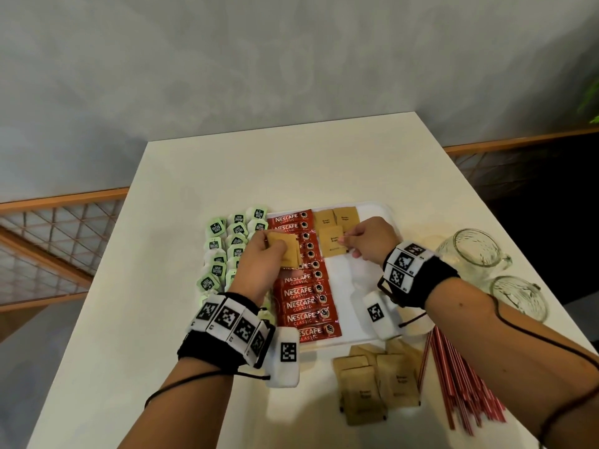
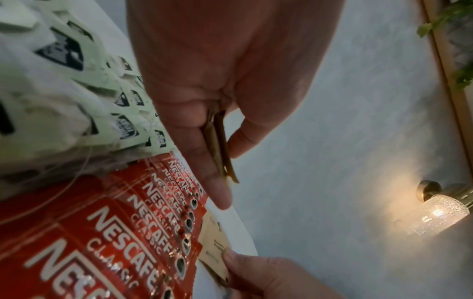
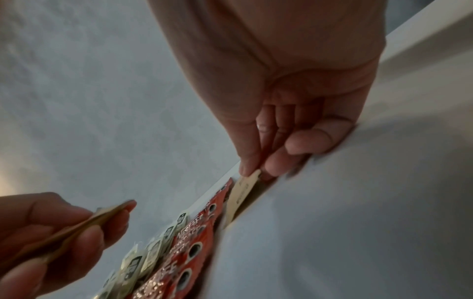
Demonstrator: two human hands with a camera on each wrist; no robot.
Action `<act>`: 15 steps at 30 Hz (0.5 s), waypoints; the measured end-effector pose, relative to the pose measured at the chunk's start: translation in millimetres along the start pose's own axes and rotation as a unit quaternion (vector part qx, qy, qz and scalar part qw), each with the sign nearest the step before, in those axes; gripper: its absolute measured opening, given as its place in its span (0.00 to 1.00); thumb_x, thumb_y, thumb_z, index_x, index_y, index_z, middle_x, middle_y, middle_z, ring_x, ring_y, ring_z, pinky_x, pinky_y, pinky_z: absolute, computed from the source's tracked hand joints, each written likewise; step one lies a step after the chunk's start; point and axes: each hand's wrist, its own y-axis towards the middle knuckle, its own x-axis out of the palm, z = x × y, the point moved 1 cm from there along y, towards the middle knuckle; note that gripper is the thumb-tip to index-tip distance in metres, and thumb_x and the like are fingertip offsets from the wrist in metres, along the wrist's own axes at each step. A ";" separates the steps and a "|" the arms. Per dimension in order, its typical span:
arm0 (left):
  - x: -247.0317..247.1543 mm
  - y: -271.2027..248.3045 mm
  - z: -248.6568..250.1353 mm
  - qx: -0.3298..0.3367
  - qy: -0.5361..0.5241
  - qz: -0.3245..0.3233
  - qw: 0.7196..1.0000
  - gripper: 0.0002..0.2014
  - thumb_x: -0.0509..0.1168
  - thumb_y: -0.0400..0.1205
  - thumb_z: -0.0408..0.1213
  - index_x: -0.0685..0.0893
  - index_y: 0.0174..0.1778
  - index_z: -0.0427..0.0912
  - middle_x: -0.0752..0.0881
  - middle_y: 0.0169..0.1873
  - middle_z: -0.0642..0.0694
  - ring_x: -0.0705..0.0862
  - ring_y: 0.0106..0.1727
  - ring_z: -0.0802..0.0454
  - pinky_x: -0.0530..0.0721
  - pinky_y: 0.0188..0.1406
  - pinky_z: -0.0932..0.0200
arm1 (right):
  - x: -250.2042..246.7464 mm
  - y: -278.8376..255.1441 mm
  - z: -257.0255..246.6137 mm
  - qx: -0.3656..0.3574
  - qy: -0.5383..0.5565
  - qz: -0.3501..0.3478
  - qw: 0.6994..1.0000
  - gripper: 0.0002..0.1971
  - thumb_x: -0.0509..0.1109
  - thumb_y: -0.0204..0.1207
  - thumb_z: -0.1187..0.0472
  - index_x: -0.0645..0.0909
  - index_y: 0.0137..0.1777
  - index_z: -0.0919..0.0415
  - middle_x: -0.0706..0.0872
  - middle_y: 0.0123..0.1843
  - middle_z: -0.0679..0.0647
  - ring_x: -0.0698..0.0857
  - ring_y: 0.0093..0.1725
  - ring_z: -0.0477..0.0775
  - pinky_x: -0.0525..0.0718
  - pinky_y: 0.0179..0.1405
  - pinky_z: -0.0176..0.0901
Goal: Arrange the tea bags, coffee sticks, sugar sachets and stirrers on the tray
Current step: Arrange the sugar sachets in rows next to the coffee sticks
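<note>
A white tray [image 1: 372, 210] holds green tea bags [image 1: 223, 251] on its left, a column of red coffee sticks [image 1: 303, 286] in the middle and brown sugar sachets [image 1: 337, 218] at the far right. My left hand [image 1: 264, 254] hovers over the coffee sticks and grips a small stack of sugar sachets [image 1: 287, 251] [image 2: 220, 145]. My right hand [image 1: 363, 241] pinches the right edge of one sugar sachet [image 1: 334, 246] [image 3: 242, 194] that lies on the tray below two others. Red stirrers [image 1: 460, 384] lie on the table at the near right.
More loose sugar sachets [image 1: 376, 384] lie on the white table [image 1: 162, 286] in front of the tray. Two glass mugs [image 1: 476, 251] [image 1: 518, 296] lie to the right of the tray. A wooden railing runs behind the table, and a lit wall lamp [image 2: 435, 212] shows in the left wrist view.
</note>
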 end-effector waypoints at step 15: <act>27.4 -14.9 -20.5 0.004 -0.044 -0.070 0.997 0.23 0.71 0.79 0.25 0.74 0.69 0.39 0.88 0.54 0.33 0.92 0.45 0.44 0.91 0.35 0.56 | 4.2 -64.8 -12.9 -0.084 0.151 -0.064 0.983 0.10 0.75 0.76 0.55 0.86 0.52 0.60 0.88 0.42 0.50 0.82 0.32 0.47 0.79 0.29 0.36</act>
